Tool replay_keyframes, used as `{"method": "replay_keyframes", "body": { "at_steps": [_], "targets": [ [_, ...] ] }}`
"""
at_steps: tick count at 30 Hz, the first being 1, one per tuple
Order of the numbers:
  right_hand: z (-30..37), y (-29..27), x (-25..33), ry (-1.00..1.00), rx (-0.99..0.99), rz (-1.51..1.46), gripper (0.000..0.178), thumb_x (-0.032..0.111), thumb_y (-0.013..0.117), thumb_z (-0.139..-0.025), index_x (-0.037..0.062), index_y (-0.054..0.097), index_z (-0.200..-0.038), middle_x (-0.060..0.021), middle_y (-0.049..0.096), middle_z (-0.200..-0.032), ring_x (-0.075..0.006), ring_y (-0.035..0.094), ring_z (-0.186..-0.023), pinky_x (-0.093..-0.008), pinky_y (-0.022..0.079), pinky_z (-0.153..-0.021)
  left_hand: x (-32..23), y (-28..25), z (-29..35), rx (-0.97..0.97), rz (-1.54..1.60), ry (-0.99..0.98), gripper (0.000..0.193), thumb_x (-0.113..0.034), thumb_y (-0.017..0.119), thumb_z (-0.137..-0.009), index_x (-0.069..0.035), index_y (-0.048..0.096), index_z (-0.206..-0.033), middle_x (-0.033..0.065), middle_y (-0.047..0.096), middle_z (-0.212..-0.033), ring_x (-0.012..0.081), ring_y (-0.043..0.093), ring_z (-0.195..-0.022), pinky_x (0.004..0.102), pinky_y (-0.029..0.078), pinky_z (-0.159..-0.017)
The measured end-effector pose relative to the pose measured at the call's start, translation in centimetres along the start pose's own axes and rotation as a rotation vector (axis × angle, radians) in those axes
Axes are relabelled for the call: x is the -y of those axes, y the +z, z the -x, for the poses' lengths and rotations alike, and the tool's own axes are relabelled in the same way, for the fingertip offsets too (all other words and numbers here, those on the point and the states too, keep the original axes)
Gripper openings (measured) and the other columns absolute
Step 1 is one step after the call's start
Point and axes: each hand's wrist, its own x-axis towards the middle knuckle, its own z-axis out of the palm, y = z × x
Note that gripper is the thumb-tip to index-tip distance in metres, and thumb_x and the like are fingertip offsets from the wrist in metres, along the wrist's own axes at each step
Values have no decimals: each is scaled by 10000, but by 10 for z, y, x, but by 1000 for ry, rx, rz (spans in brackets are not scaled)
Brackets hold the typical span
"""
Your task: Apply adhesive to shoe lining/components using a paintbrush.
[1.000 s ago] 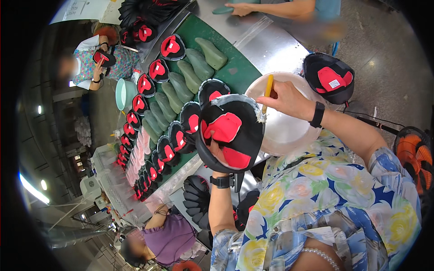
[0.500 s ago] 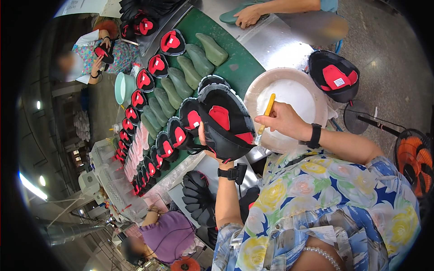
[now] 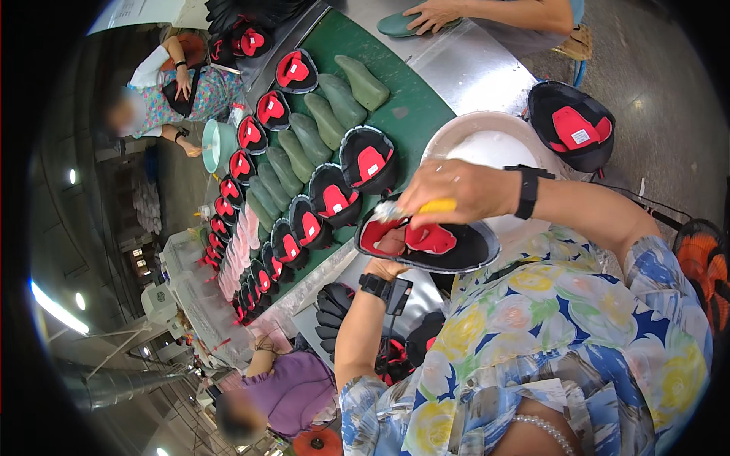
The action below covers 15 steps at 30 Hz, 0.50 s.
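Note:
My left hand (image 3: 385, 265) grips a black shoe upper (image 3: 475, 249) with red lining, its opening tilted up and the thumb reaching inside. In my right hand (image 3: 462, 190) is a brush with a yellow handle (image 3: 437, 206), held over the upper. The pale, wet-looking bristles (image 3: 387, 212) are at the upper's left rim; whether they touch it I cannot tell. Just beyond my right hand stands a wide pinkish basin (image 3: 435, 143) holding white liquid (image 3: 493, 150).
Rows of black and red uppers (image 3: 334, 196) and green shoe lasts (image 3: 308, 137) cover the green table (image 3: 405, 99). Another upper (image 3: 574, 129) sits right of the basin. A co-worker's hand (image 3: 433, 14) rests on a green sole-shaped piece (image 3: 397, 25). An orange fan (image 3: 699, 266) stands at right.
The upper has turned in my left hand and tilted flatter, nearer my body. My right hand has carried the brush leftward from its lower right edge to its left rim.

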Motion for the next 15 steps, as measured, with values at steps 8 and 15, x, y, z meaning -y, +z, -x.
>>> {"method": "replay_keyframes", "body": {
  "at_steps": [8,15],
  "targets": [
    [-7,-1,-33,-41,136,18,187,227,676,-930,54,613,-966,-98,674,-954,-305,660,-922,-396,507,-903,5,38,-17,-43,17,-96,442,-71,557,-974,-61,491,-1411,110,652,-1282,247,667,-1143,414,576,-978],
    [17,-32,-44,500,274,-30,255,252,697,-899,23,586,-917,-149,659,-772,-377,649,-717,-415,502,-660,17,-5,-15,75,359,-67,339,-35,626,-908,-25,623,-1246,131,700,-1144,256,714,-999,390,618,-855]
  ]
}}
